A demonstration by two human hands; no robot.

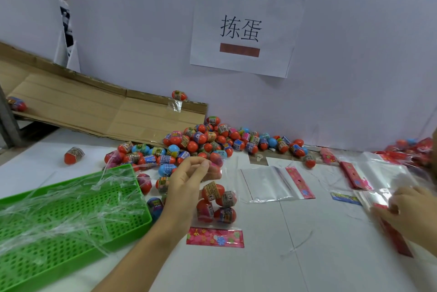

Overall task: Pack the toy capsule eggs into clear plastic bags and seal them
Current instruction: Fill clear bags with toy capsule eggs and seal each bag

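Left hand pinches a clear plastic bag holding four red capsule eggs. Its pink flowered header hangs lowest. Right hand grips another bag

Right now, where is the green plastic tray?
In the head view, the green plastic tray lies at the lower left on the white table, strewn with clear plastic strips. It sits left of the left hand, just in front of the egg pile.

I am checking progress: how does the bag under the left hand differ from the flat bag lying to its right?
The bag under the left hand, the filled bag, bulges with four capsule eggs; the flat bag holds none. The filled bag's pink header strip points toward the camera; the flat bag's strip lies at its right end. The left hand pinches the filled bag; nothing touches the flat bag. Both are clear plastic with flowered pink strips.
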